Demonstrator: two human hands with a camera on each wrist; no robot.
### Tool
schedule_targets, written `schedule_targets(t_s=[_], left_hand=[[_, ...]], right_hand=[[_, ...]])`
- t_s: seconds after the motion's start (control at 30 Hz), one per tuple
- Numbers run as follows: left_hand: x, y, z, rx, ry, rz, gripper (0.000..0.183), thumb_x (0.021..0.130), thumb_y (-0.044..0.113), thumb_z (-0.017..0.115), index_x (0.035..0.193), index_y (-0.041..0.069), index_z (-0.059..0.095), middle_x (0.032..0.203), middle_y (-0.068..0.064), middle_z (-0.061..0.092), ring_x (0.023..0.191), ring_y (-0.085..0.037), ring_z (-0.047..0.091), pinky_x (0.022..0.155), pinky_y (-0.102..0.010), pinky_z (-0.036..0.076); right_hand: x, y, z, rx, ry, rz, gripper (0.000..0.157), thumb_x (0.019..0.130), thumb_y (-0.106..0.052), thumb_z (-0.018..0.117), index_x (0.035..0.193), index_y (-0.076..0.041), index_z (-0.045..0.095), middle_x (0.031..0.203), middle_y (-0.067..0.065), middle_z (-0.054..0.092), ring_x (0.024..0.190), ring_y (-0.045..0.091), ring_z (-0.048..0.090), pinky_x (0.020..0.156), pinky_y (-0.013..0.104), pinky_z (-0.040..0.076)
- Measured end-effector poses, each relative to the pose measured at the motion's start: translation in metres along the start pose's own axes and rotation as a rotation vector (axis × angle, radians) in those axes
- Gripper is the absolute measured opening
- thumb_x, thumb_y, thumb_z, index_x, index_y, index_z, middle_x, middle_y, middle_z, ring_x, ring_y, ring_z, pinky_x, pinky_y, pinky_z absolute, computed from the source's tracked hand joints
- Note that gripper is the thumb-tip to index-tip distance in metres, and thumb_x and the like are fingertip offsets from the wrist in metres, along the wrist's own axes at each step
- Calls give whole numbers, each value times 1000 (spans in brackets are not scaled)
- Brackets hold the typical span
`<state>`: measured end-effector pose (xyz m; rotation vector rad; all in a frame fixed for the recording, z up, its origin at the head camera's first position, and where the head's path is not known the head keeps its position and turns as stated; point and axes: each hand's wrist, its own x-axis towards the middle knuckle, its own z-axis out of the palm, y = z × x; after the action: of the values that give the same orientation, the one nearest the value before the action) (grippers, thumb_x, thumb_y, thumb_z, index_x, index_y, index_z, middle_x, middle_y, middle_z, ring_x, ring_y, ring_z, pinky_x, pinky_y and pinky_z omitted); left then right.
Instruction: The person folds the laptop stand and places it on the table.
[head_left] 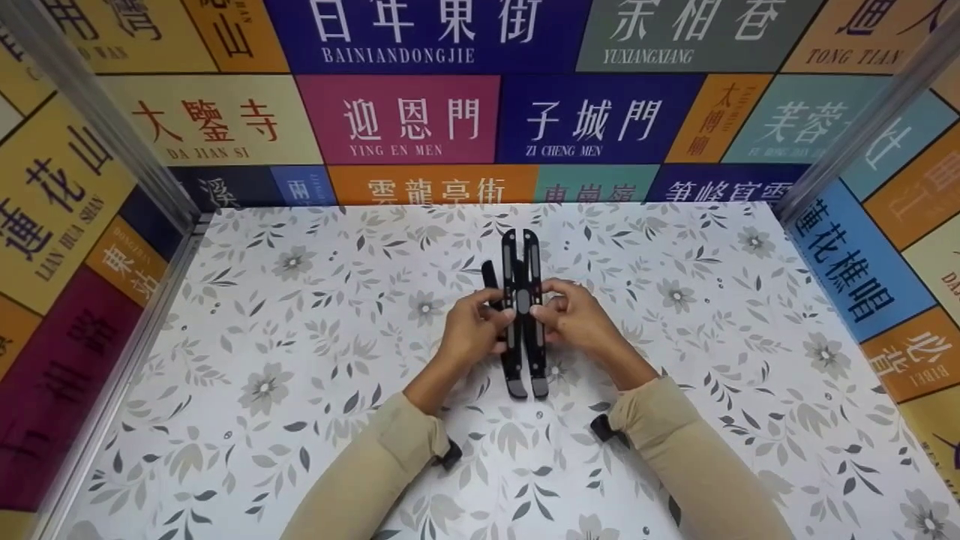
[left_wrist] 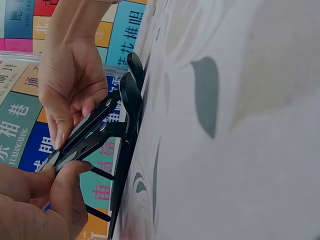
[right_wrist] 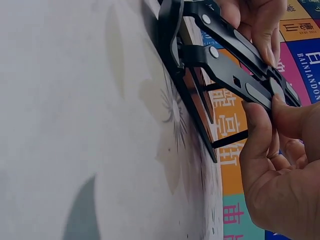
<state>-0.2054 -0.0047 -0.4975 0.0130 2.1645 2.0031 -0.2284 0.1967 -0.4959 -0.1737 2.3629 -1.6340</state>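
A black folding laptop stand (head_left: 535, 352) with grey pads is in the middle of the table, its two long arms close together and nearly parallel. My left hand (head_left: 472, 322) pinches the left arm between thumb and fingers, near the central joint. On the other side, my right hand (head_left: 589, 322) holds the right arm at about the same height. The left wrist view shows the stand's arms (left_wrist: 85, 135) raised at a slant above its lower legs. Curved lips at the front end (right_wrist: 172, 37) sit close to the tabletop in the right wrist view.
The table (head_left: 337, 450) has a white cover printed with grey leaves and flowers. Colourful sign-covered panels (head_left: 412, 120) stand along the back and both sides. A black strap end (head_left: 448, 455) sticks out at the left sleeve, another (head_left: 602, 427) at the right sleeve.
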Motion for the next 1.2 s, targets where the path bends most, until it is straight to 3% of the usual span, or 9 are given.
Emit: schedule_targets(t_s=[0.43,0.63,0.83,0.93,1.03,1.2], left_hand=[[-2,-4,-10,-125,-50,-30,24,98,5,66,122,7,66,97,-22,76,85,-28,76,65,-40,64],[-4,-4,-5,-8,-32,22,23,100,8,64,123,10,60,95,-17,77,80,-23,75,61,-34,62],[-8,-1,2,135,50,64,44,97,10,69,136,6,48,89,-12,76,72,-19,71,60,-28,57],[-10,-2,1,111,24,20,39,95,9,71,127,3,49,90,-14,76,76,-20,73,66,-31,61],[-12,-5,-2,1,-39,-69,31,93,4,72,117,2,51,93,-17,75,83,-24,74,72,-37,63],[-19,-15,2,-199,-145,-202,38,91,-3,71,125,0,55,106,-22,73,97,-30,74,83,-41,63]], right_hand=[[6,-1,20,8,-16,-28,26,99,-18,69,124,-14,64,75,6,61,66,24,60,58,28,53],[3,2,21,13,3,-42,28,100,-16,67,128,-16,62,74,2,57,65,18,55,56,24,50],[4,-6,13,31,-51,2,30,100,-17,67,129,-13,61,87,3,61,73,16,63,63,29,57],[6,-12,7,33,-116,37,31,101,-19,66,130,-13,60,100,7,60,82,17,67,71,37,61],[10,-17,1,22,-181,65,37,99,-19,68,133,-9,58,112,13,58,90,18,66,81,42,61],[24,-29,-6,85,-213,97,53,97,-22,71,144,-7,52,136,18,53,109,23,64,98,45,56]])
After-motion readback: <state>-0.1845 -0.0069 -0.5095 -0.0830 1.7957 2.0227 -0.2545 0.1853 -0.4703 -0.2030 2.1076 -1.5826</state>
